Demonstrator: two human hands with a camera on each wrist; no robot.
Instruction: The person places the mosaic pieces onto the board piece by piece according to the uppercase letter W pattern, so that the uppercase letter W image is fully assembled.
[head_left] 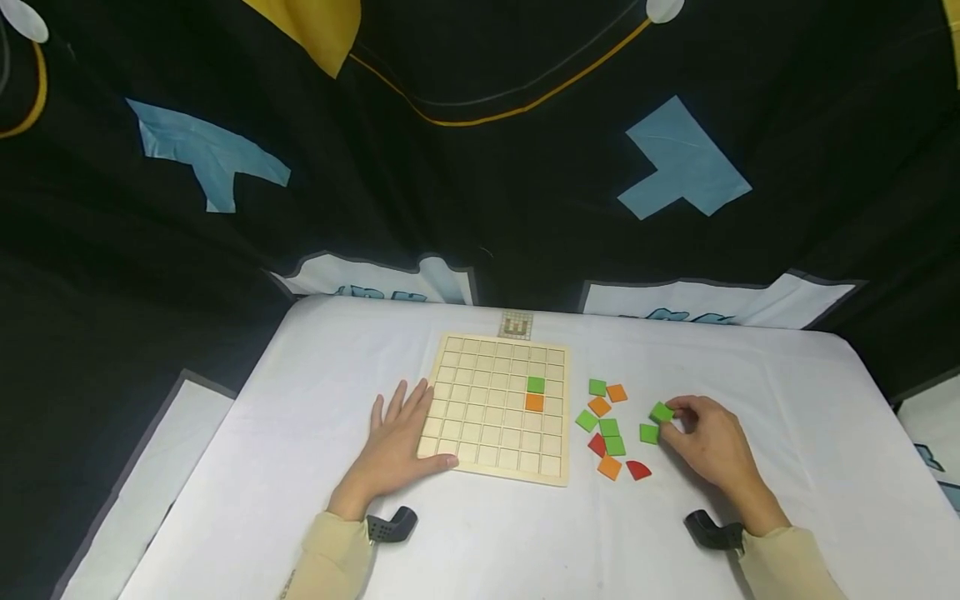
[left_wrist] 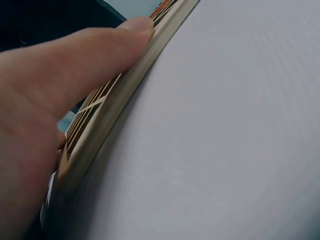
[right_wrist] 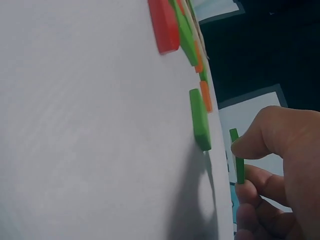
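My left hand (head_left: pixel 395 446) lies with straight, spread fingers along the left side of a wooden grid board (head_left: pixel 491 417). Its thumb rests on the board's near edge, seen close up in the left wrist view. Two tiles sit in the grid, a green square (head_left: pixel 536 385) and right below it an orange square (head_left: pixel 534 402). Right of the board, my right hand (head_left: pixel 712 442) pinches a green square tile (right_wrist: pixel 240 172) between thumb and fingers, raised off the table in the right wrist view. Close by on the cloth is another green tile (head_left: pixel 648 433).
Between board and right hand lie several loose tiles: green squares (head_left: pixel 587 421), orange squares (head_left: pixel 610 467) and red pieces, one a quarter circle (head_left: pixel 638 471). A small patterned square (head_left: pixel 515 325) lies behind the board. White cloth (head_left: pixel 487 542) covers the table; a dark curtain (head_left: pixel 465 192) hangs behind.
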